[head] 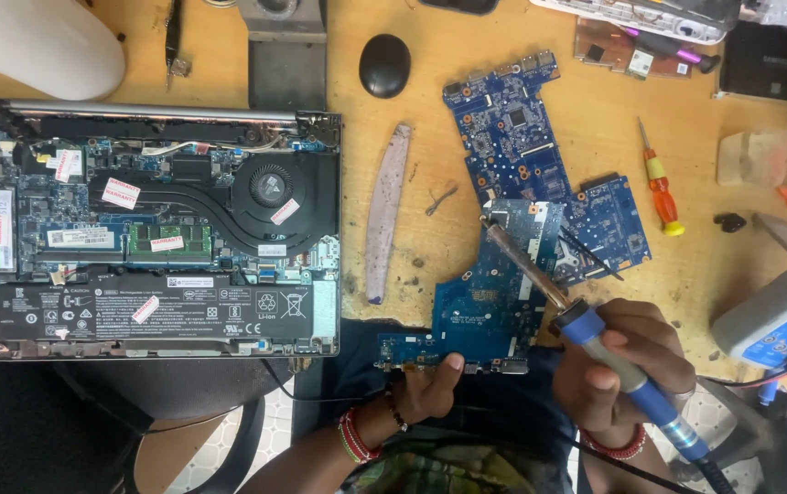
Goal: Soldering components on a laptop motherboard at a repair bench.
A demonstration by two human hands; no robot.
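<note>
The right hand (pixel 618 366) is closed around a blue soldering iron (pixel 586 325), tip on the circuit board (pixel 494 302) at the table (pixel 430 137) edge. The left hand (pixel 425 389) pinches the board's near edge.

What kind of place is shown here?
Probably an electronics repair bench: an opened laptop, loose blue circuit boards on a worn wooden table, and a soldering iron in the right hand.
</note>
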